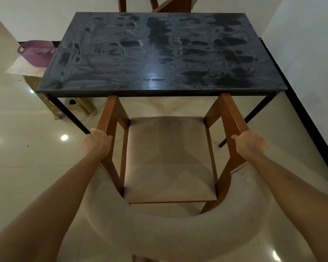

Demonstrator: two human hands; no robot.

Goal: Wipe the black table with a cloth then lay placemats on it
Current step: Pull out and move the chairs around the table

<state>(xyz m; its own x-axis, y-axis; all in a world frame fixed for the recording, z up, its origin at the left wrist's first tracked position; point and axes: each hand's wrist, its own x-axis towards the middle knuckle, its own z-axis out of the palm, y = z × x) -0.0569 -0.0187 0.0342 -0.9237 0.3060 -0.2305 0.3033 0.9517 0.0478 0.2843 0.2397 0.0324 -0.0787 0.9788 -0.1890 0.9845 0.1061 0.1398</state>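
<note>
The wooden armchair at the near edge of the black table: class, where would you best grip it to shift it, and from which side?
Probably by its two wooden arms, from behind the curved backrest. The armchair faces the table, so the arms run forward on either side; the left hand and right hand each hold one.

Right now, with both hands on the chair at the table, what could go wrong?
1. The armrest tips of the chair sit right at the edge of the table; pushing could knock them against it.
2. The left hand and right hand grip the armrests, so fingers may get pinched if they slide under the top.
3. The tabletop looks smeared and still needs wiping.
</note>
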